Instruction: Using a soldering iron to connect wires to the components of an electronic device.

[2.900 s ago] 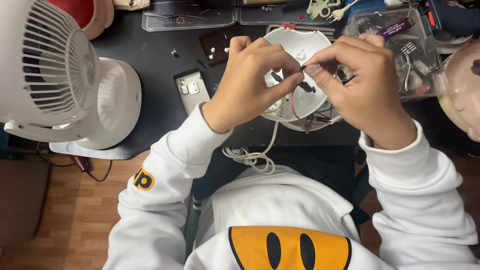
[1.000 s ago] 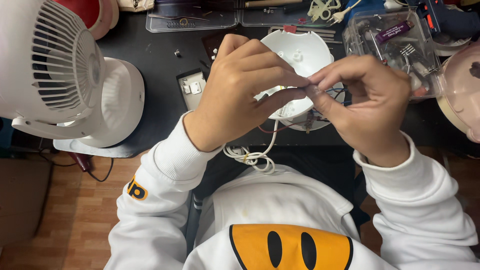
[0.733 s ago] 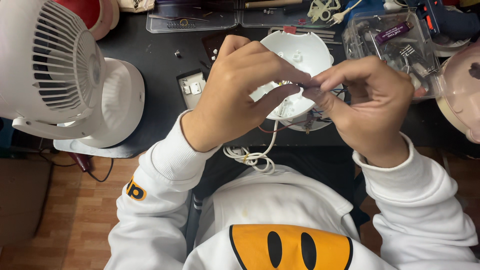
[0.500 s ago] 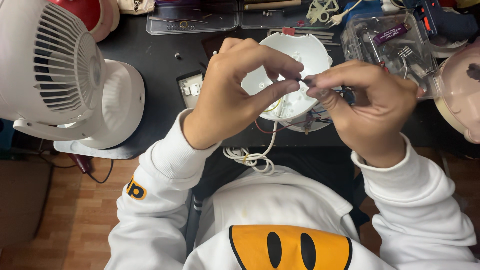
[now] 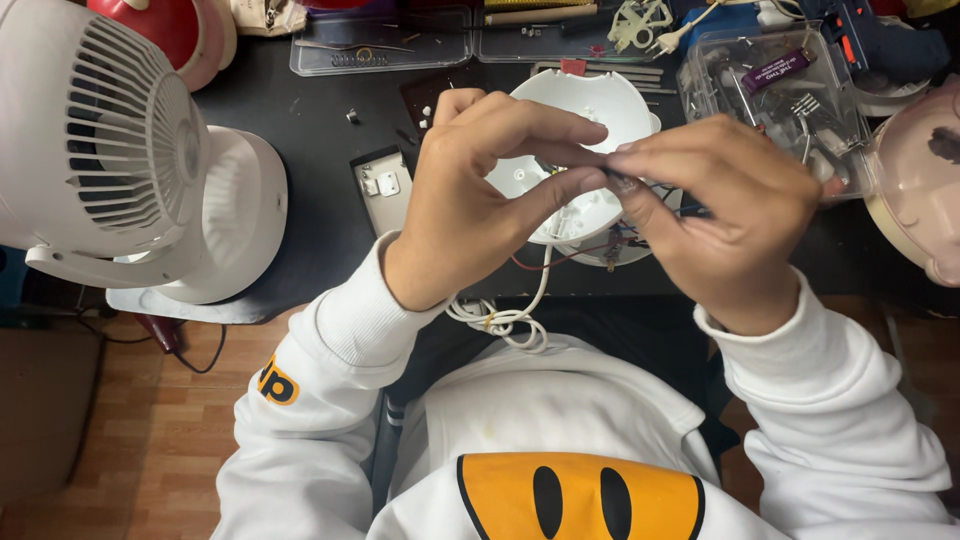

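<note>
My left hand [image 5: 480, 200] and my right hand [image 5: 725, 215] meet above a round white plastic housing [image 5: 590, 110] lying on the black table. Thumb and forefinger of each hand pinch a small dark part [image 5: 610, 178] between them; its exact shape is hidden by my fingers. Red and dark wires [image 5: 560, 258] run out from under the housing, and a coiled white cord [image 5: 500, 318] hangs off the table edge below my left wrist.
A white desk fan [image 5: 120, 170] stands at the left. A small grey flat part [image 5: 382, 185] lies beside my left hand. A clear box of small parts [image 5: 775, 85] sits far right, next to a pinkish round cover [image 5: 915, 170]. Clear trays [image 5: 370, 45] line the back.
My hands have drawn closer, fingertips pinched together over the housing, and have shifted slightly; the housing and the fan stay where they were.
</note>
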